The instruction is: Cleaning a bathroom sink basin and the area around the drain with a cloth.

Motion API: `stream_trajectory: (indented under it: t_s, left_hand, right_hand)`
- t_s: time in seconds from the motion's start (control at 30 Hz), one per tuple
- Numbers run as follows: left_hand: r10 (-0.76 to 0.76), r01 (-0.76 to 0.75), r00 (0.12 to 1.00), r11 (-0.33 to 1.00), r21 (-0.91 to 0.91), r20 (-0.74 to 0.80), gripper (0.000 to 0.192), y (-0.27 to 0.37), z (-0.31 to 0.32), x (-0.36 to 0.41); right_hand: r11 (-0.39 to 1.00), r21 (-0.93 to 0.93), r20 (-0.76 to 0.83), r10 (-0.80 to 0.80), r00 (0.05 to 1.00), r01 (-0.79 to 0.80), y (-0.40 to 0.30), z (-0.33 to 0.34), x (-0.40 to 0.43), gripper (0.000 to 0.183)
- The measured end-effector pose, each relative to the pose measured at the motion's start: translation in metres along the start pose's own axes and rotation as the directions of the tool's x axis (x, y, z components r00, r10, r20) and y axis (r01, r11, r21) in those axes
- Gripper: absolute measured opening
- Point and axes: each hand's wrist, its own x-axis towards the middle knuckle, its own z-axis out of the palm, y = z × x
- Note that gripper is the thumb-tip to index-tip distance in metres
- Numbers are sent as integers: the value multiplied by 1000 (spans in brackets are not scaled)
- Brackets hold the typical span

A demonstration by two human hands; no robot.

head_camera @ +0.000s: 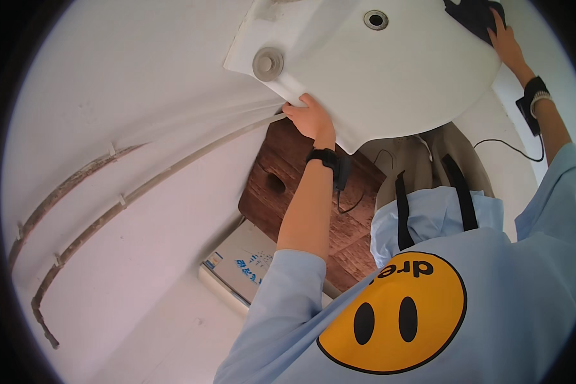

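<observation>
A white washbasin [403,91] with a round metal-rimmed drain hole [376,20] fills the upper middle. My left hand [309,117] grips its left edge, fingertips on top of the rim; the thumb side is partly hidden. Close to that hand, a round grey fitting [268,64] sits at the basin's left corner. At the upper right, my right hand [506,43] holds a dark cloth [480,19] against the basin's right rim, with fingers spread over the cloth. Part of the cloth runs out past the picture's top edge.
Pipes [149,185] run along the white wall at left. Below the basin lie a brown wood-patterned surface [336,230] with a dark hole and a pale box [240,259] bearing blue writing. Black cables hang from devices strapped on both wrists.
</observation>
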Motion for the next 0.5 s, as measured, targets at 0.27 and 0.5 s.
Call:
stream_trajectory:
  t_s: [0.27,0.5]
  left_hand:
    - [-17,18,999,1000,16,-34,48,4,2,0]
    - [-32,32,999,999,22,-37,47,6,4,-1]
  right_hand:
    - [920,278,149,245,958,-278,-116,-45,-134,51]
    - [899,225,286,308,907,-376,-226,-60,-194,49]
